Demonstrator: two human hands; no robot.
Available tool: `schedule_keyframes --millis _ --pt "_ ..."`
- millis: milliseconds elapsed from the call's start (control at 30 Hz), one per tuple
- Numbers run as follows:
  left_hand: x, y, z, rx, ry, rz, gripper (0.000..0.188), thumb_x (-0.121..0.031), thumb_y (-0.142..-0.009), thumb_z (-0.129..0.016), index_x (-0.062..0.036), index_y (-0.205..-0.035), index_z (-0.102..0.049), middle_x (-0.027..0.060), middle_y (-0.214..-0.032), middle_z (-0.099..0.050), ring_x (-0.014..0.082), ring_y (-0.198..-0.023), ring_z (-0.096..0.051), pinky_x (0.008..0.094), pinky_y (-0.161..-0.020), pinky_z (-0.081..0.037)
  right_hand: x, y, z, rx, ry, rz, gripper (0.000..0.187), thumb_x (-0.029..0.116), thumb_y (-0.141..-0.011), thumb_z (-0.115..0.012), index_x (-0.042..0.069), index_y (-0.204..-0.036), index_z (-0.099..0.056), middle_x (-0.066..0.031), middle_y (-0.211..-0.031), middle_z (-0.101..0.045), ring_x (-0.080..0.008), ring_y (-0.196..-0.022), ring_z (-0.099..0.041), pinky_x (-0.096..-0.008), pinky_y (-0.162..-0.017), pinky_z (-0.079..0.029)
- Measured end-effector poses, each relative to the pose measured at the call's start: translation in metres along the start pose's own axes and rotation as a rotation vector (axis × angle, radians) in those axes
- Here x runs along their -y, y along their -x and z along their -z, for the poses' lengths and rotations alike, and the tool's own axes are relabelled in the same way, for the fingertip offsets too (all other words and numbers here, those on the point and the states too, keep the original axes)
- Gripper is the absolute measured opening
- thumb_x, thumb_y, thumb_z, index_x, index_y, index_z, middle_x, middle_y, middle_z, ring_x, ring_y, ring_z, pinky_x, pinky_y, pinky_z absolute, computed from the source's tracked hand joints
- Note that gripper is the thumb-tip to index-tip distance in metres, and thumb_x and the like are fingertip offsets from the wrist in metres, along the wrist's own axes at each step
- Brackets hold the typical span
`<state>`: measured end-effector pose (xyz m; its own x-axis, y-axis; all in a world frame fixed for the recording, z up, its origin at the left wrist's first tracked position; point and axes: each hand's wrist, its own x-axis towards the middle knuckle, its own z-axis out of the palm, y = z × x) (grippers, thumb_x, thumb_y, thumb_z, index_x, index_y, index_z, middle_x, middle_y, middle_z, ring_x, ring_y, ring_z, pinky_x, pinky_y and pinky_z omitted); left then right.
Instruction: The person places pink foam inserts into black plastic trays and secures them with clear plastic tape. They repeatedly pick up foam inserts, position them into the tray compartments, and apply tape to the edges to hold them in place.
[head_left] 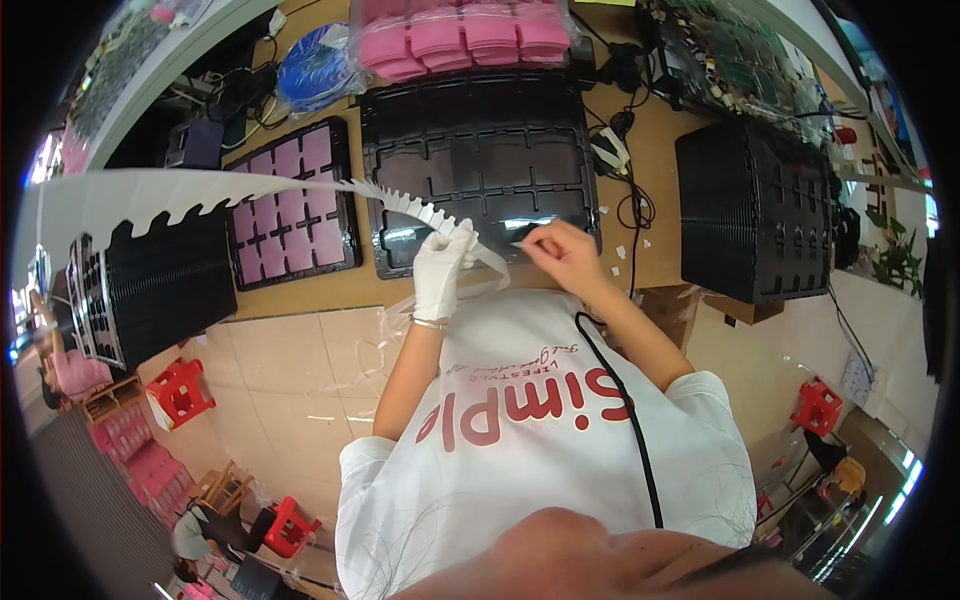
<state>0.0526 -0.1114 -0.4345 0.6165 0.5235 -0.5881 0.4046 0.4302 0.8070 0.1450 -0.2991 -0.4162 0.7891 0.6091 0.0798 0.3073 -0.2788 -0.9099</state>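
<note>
Gloved left hand [440, 268] pinching a notched white strip [300, 188] that trails far left, bare right hand [565, 255] closed on the strip's near end, both over an empty black tray [480, 150], pink-pad tray [295, 205] left, black tray stack [755, 210] right, pink foam bags [465, 35] far.

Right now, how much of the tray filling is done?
Looks done: the left tray is full of pink pads. In hand: the gloved left hand and bare right hand work a white notched strip over the middle tray. Left: that tray looks empty, and a tray stack waits.
</note>
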Motion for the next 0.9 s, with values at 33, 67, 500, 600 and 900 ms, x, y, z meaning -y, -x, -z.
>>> schedule_keyframes --millis 33,67,500,600,900 --pt "-0.001 0.000 0.001 -0.008 -0.017 0.000 0.027 -0.028 -0.086 -0.073 -0.0098 -0.073 -0.058 0.0002 -0.071 -0.065 0.0036 -0.055 -0.055 0.0181 -0.054 -0.046 -0.010 0.001 0.014 -0.038 0.022 -0.069 0.007 0.008 -0.076 -0.071 0.007 -0.081 -0.066 -0.0037 -0.065 -0.049 -0.0167 -0.056 -0.048 -0.0318 -0.053 -0.040" --pt "-0.001 -0.001 0.000 -0.010 -0.035 0.002 0.027 -0.028 -0.086 -0.073 -0.0097 -0.073 -0.058 0.0002 -0.071 -0.065 0.0036 -0.055 -0.055 0.0181 -0.054 -0.046 -0.021 0.001 0.029 -0.012 0.133 -0.161 0.007 0.009 -0.076 -0.071 0.007 -0.080 -0.066 -0.0041 -0.065 -0.049 -0.0175 -0.056 -0.048 -0.0323 -0.053 -0.040" --pt "-0.004 -0.002 0.007 0.036 -0.042 0.060 0.022 -0.025 -0.084 -0.075 -0.0107 -0.076 -0.060 -0.0016 -0.071 -0.063 0.0032 -0.055 -0.054 0.0181 -0.055 -0.047 -0.061 0.005 0.036 -0.088 0.403 -0.350 0.017 0.016 -0.076 -0.070 0.003 -0.080 -0.060 -0.0137 -0.079 -0.062 -0.0296 -0.072 -0.061 -0.0392 -0.064 -0.048" --pt "-0.003 -0.001 0.007 0.022 -0.033 0.051 0.022 -0.024 -0.084 -0.075 -0.0110 -0.076 -0.060 -0.0016 -0.071 -0.062 0.0031 -0.056 -0.054 0.0179 -0.055 -0.046 -0.065 0.007 0.033 -0.129 0.400 -0.307 0.017 0.016 -0.076 -0.071 0.003 -0.080 -0.060 -0.0118 -0.075 -0.058 -0.0268 -0.067 -0.058 -0.0380 -0.061 -0.046" --pt "0.001 0.000 0.007 0.021 -0.061 0.005 0.022 -0.023 -0.085 -0.075 -0.0103 -0.076 -0.059 -0.0015 -0.070 -0.062 0.0035 -0.056 -0.054 0.0182 -0.056 -0.046 -0.064 0.011 0.034 -0.087 0.330 -0.161 0.010 0.009 -0.074 -0.069 0.003 -0.078 -0.062 -0.0114 -0.076 -0.060 -0.0235 -0.064 -0.056 -0.0343 -0.062 -0.046"
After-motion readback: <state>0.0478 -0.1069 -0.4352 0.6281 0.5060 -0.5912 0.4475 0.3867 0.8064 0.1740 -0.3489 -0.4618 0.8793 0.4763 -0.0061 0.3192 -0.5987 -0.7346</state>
